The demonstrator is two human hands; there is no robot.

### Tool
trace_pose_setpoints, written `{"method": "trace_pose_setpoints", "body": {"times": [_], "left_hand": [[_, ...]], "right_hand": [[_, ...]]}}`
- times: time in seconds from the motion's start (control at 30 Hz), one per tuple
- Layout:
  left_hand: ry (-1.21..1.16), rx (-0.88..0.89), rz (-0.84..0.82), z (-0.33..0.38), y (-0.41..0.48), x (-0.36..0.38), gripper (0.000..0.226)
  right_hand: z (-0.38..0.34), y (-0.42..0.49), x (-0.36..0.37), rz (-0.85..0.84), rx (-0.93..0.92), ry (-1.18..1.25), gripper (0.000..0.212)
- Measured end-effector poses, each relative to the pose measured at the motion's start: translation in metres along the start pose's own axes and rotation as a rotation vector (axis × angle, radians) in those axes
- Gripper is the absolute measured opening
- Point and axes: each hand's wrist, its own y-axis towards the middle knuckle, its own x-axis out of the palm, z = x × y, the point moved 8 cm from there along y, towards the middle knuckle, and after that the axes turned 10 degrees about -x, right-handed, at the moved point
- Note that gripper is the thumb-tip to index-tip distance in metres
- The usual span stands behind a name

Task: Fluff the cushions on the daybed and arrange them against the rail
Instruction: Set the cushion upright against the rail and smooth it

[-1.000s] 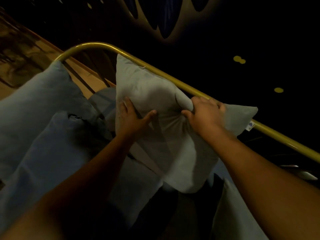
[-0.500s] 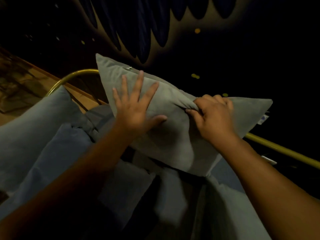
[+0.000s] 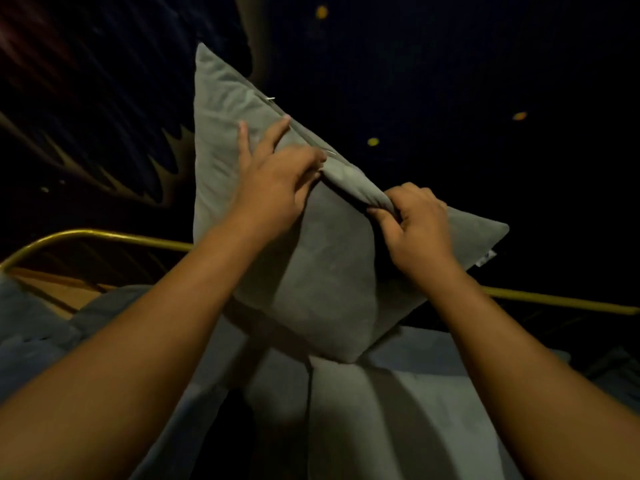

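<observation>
A grey square cushion is held up in the air above the daybed, one corner pointing up, a small label at its right corner. My left hand grips its upper edge near the zip, thumb and fingers pinching the fabric. My right hand is closed on a fold of the same edge, further right. The brass rail curves behind and below the cushion. More grey cushions lie on the daybed beneath it.
A blue-grey cushion sits at the left edge by the rail's curve. The rail runs on to the right. Beyond it the room is dark, with a patterned dark wall and small yellow lights.
The cushion has been lifted higher, clear of the rail and the other cushions. My left hand went from flat and spread on its face to gripping the top edge.
</observation>
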Motion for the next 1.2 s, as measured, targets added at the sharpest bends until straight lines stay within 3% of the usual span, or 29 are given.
{"method": "trace_pose_setpoints", "body": {"times": [0.23,0.47,0.67,0.77,0.9,0.97,1.2], "left_hand": [[-0.223,-0.071,0.041,0.082,0.028,0.020,0.016],[-0.177,-0.169,-0.080,0.100,0.000,0.115,0.018],[-0.202,-0.212,0.075,0.107,-0.025,0.128,0.021],[-0.003,-0.184,-0.123,0.093,-0.044,0.164,0.035],[0.233,-0.203,-0.613,0.058,-0.085,0.225,0.095],[0.337,-0.163,-0.636,0.051,-0.098,0.238,0.107],[0.332,-0.166,-0.549,0.083,-0.115,0.272,0.104]], "right_hand": [[0.057,0.010,-0.091,0.055,-0.090,-0.255,0.028],[0.136,-0.031,-0.066,-0.039,0.003,-0.206,0.033],[0.151,-0.041,-0.060,0.024,-0.075,-0.200,0.035],[0.167,-0.067,-0.032,-0.024,-0.077,-0.188,0.035],[0.187,-0.115,0.020,-0.295,0.032,-0.219,0.048],[0.190,-0.130,0.033,-0.356,0.069,-0.257,0.054],[0.230,-0.165,0.033,-0.419,0.247,-0.313,0.081]]}}
